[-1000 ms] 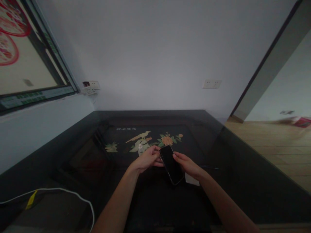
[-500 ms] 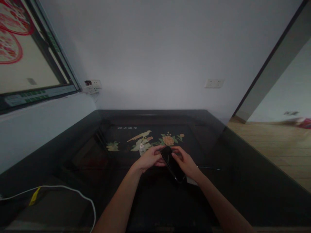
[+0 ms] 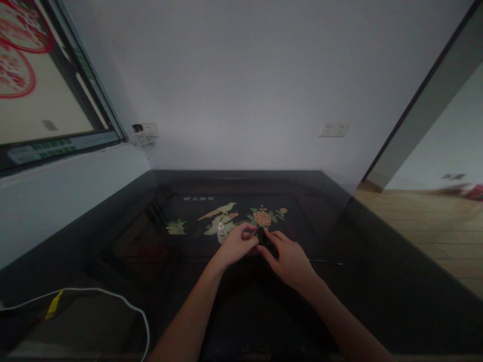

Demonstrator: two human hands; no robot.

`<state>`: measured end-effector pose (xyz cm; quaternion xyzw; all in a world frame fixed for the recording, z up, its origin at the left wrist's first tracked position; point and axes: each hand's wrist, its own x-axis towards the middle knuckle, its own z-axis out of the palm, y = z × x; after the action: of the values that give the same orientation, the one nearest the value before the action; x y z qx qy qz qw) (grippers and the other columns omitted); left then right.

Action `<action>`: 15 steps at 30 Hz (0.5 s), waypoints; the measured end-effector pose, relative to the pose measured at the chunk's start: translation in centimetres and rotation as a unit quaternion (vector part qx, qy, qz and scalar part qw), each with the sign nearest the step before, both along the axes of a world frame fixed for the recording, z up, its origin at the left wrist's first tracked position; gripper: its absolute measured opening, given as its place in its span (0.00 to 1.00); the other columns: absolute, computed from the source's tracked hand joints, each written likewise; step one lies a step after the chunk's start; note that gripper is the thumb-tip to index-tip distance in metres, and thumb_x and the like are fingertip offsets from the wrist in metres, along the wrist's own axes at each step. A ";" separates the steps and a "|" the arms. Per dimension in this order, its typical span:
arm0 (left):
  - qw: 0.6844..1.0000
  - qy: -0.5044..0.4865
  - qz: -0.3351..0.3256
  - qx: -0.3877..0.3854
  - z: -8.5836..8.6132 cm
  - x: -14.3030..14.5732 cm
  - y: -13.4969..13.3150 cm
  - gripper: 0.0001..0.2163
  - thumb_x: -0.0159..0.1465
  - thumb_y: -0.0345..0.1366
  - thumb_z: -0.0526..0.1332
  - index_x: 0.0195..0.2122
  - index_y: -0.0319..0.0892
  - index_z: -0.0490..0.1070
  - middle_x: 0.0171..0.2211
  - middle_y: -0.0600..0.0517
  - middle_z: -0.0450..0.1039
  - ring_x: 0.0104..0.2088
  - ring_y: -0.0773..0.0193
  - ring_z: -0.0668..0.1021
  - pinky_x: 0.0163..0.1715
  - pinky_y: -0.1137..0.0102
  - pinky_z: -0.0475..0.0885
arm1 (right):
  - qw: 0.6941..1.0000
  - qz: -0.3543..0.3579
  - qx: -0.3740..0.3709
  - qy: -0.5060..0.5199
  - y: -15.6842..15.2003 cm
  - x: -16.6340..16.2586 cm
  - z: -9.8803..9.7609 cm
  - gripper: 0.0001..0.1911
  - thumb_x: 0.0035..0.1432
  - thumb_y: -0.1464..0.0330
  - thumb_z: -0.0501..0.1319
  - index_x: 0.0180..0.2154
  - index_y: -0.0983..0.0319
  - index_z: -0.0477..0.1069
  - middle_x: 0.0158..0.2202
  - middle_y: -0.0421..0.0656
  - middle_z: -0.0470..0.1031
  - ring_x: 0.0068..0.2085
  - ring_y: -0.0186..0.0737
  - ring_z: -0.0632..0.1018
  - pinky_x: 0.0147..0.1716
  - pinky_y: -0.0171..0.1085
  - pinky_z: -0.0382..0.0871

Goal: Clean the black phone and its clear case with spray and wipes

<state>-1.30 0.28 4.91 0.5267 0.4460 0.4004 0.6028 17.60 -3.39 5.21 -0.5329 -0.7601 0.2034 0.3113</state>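
Note:
Both my hands meet over the middle of a dark glass-topped table [image 3: 339, 241]. My left hand [image 3: 236, 246] is curled, its fingers pinching the top corner of a black phone [image 3: 260, 235]. My right hand [image 3: 289, 259] lies palm down over the phone and covers most of it; only the far corner shows between the two hands. Just left of my left hand stands a small clear bottle [image 3: 221, 233] with a white cap.
Under the glass is a painted panel with a bird and flowers [image 3: 226, 216]. A white cable with a yellow tag [image 3: 75, 296] curves over the near left corner. Wall sockets [image 3: 334, 129] sit behind; a window [image 3: 45, 95] at left, wooden floor [image 3: 426, 226] at right.
The phone went from tilted up and plainly visible between my hands to low and nearly hidden. My right hand turned over on top of it. A white card seen near my right wrist is now out of sight.

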 end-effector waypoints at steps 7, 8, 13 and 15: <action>0.987 0.073 0.077 0.121 -0.6 0.8 0.2 0.06 0.57 0.34 0.66 0.35 0.41 0.72 0.34 0.50 0.79 0.37 0.61 0.81 0.40 0.68 0.75 | 0.999 0.041 -0.022 -0.025 0.0 0.1 1.2 0.23 0.72 0.59 0.52 0.61 0.61 0.70 0.51 0.53 0.81 0.50 0.55 0.82 0.50 0.46 0.70; 0.986 0.074 0.085 0.124 -0.7 1.1 0.1 0.06 0.58 0.34 0.66 0.35 0.42 0.72 0.35 0.50 0.79 0.39 0.61 0.81 0.42 0.69 0.75 | 0.998 0.044 -0.026 -0.044 0.0 0.2 1.4 0.23 0.72 0.60 0.50 0.61 0.61 0.69 0.50 0.53 0.81 0.49 0.54 0.82 0.49 0.45 0.71; 0.978 0.069 0.151 0.124 -1.6 3.0 -0.9 0.10 0.61 0.37 0.65 0.39 0.43 0.66 0.36 0.52 0.78 0.36 0.64 0.80 0.38 0.70 0.73 | 0.993 0.057 -0.033 -0.097 0.0 0.5 2.1 0.23 0.74 0.64 0.45 0.60 0.64 0.68 0.45 0.54 0.83 0.44 0.53 0.84 0.42 0.43 0.73; 0.975 0.075 0.173 0.120 -1.4 3.7 -1.4 0.12 0.60 0.38 0.66 0.40 0.43 0.65 0.35 0.52 0.77 0.35 0.63 0.80 0.37 0.70 0.72 | 0.993 0.055 -0.036 -0.095 0.1 0.7 2.1 0.22 0.73 0.64 0.45 0.59 0.64 0.68 0.43 0.54 0.83 0.43 0.53 0.85 0.40 0.43 0.74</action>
<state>2.43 -1.11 3.50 0.5386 0.5232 0.5084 0.4216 18.34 -3.25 7.26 -0.5176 -0.8070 0.1956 0.2065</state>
